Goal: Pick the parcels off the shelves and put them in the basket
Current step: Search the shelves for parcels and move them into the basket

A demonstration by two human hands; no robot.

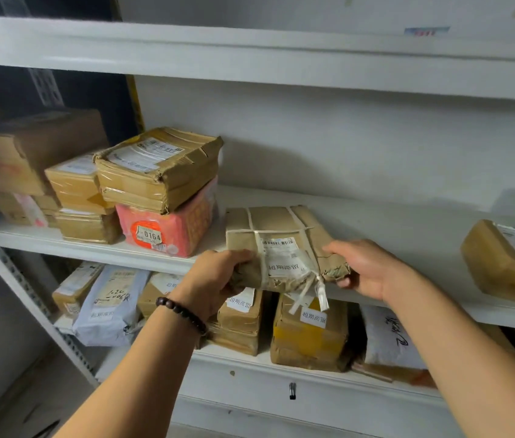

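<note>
Left hand (218, 276) and right hand (366, 270) each grip a front corner of the paper parcel (275, 229), seemingly soft, light, easily torn.

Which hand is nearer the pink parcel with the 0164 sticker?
Left. The left hand is just right of the pink parcel with the 0164 sticker; the right hand is farther right.
</note>
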